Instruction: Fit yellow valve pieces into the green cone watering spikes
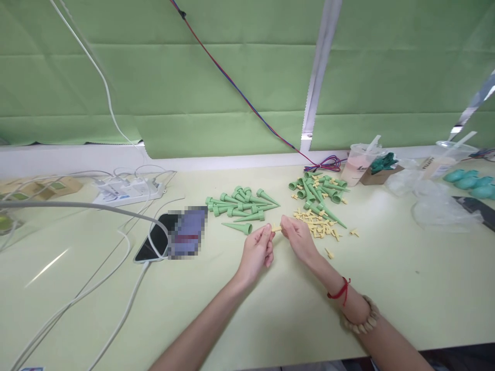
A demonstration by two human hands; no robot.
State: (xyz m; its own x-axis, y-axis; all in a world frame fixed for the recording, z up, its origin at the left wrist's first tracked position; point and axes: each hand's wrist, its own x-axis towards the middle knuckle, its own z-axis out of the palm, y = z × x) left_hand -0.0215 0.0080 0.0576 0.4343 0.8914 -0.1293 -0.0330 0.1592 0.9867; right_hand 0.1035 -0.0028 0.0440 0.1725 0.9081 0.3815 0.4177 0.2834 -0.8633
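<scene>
My left hand (256,249) pinches a small yellow T-shaped plastic piece (276,228) between thumb and fingers. Closed at that piece's other end is my right hand (298,238), its fingertips partly hiding it. Just beyond my left hand lies a pile of green plastic cone-shaped spikes (240,201) with caps on their wide ends. A loose heap of matching yellow T-shaped pieces (317,224) spreads beside my right hand. Behind it sits a second group of green spikes (314,190), open-ended cones mixed with a few yellow pieces.
At left are a phone (154,238), a white power strip (129,190) and trailing white cables (116,273). Drink cups (358,164), a small cardboard box (379,175), clear plastic bags (436,206) and teal bulb-shaped objects (472,183) stand or lie at right.
</scene>
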